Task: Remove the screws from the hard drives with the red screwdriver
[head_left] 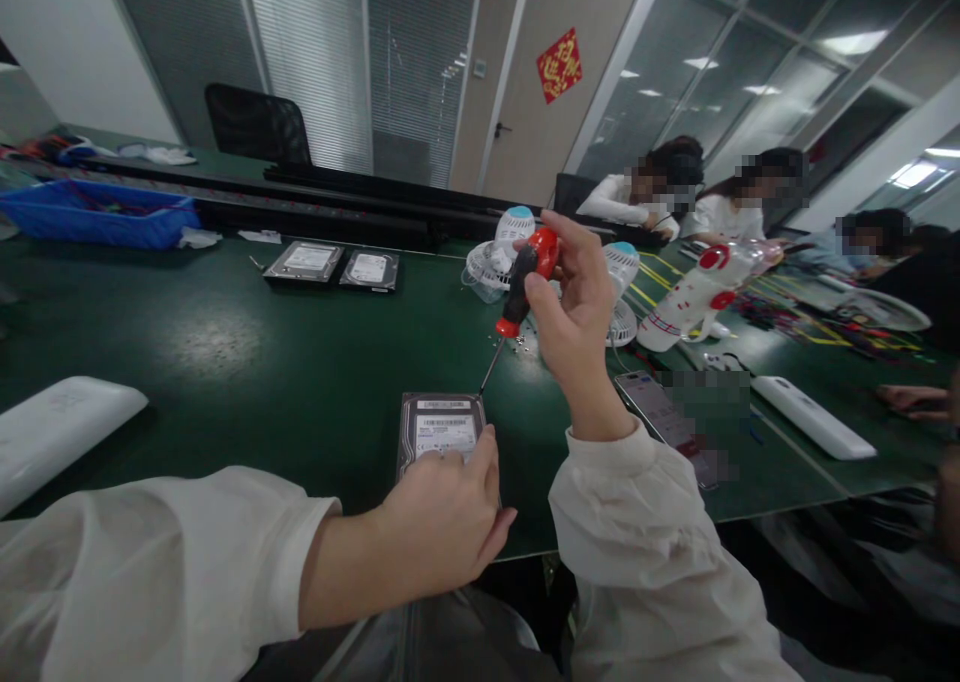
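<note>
Hard drive (441,430) lies clasped under left hand (442,522); right hand (574,307) grips screwdriver (521,297), tip slanting down toward its far-right corner.

On door (529,132): red diamond sign (559,64), gold characters unreadable. On hard drive (407,440): white label (445,432), barcode, print too small.

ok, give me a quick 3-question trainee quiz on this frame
1. True or false: the left hand rests on the hard drive.
2. What does the right hand hold? A) pliers B) screwdriver C) tweezers
3. Fill in: farther back on the table lie ___ more hard drives, side by side.

Key: 1 true; 2 B; 3 two.
</note>
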Demonstrator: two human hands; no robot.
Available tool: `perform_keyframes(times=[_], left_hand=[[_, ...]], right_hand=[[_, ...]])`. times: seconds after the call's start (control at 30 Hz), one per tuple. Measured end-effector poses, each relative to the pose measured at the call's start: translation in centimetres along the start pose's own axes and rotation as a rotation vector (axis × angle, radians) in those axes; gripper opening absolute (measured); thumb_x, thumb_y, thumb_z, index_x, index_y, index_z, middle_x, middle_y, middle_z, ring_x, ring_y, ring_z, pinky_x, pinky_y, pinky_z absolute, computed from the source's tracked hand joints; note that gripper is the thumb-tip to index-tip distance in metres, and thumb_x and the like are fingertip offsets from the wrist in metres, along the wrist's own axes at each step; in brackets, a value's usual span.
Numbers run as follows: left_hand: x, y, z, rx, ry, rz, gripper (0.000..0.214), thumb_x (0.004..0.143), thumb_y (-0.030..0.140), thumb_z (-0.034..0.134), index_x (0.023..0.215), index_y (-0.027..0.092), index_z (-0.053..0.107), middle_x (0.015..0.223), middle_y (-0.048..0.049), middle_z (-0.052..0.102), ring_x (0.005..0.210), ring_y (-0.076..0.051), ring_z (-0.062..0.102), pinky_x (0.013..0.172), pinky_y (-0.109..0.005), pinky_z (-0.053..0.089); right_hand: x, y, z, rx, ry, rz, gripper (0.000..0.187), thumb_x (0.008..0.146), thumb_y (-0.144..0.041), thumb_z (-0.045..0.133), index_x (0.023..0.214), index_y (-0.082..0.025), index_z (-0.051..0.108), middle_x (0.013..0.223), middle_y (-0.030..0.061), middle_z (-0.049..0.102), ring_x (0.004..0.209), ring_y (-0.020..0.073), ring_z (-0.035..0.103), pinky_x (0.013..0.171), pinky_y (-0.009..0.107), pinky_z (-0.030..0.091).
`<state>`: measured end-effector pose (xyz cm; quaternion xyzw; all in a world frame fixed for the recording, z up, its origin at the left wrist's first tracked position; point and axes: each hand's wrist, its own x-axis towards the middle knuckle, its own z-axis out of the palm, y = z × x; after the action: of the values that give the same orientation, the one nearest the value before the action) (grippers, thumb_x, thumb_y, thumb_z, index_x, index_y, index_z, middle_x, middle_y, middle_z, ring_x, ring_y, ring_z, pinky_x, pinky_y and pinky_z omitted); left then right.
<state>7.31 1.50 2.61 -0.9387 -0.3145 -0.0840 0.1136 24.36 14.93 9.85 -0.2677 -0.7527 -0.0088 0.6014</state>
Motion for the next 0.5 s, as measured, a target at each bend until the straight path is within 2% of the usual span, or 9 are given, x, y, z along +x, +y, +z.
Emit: perform_keyframes(times=[0.2,0.4,0.5], left_hand=[[-0.01,0.04,0.07,0.018,0.022,0.000,0.059,0.101,0.045,0.036,0.124,0.002,0.070,0.142,-0.0305,0.057,0.072,-0.027,0.074,0.054,-0.036,0.055],[0.03,0.03,0.08,0.012,0.035,-0.003,0.057,0.101,0.044,0.038,0.123,0.003,0.071,0.141,-0.0290,0.058,0.074,-0.027,0.074,0.055,-0.034,0.055],[0.02,0.04,0.10,0.005,0.035,-0.007,0.057,0.101,0.044,0.038,0.124,0.003,0.070,0.142,-0.0287,0.058,0.076,-0.027,0.075,0.056,-0.034,0.056]], right_hand=[[0.13,-0.41,-0.04,-0.088,0.041,0.017,0.048,0.082,-0.032,0.074,0.128,-0.033,0.060,0.118,0.0038,0.063,0.100,0.0216,0.063,0.083,0.041,0.055],[0.08,-0.18,-0.25,-0.019,0.003,0.029,0.040,0.092,-0.032,0.058,0.132,-0.034,0.056,0.126,0.0028,0.064,0.107,0.0224,0.063,0.089,0.044,0.054],[0.02,-0.12,-0.15,-0.069,0.014,0.022,0.042,0.090,-0.037,0.062,0.132,-0.035,0.056,0.126,0.0024,0.064,0.106,0.0228,0.063,0.088,0.045,0.054]])
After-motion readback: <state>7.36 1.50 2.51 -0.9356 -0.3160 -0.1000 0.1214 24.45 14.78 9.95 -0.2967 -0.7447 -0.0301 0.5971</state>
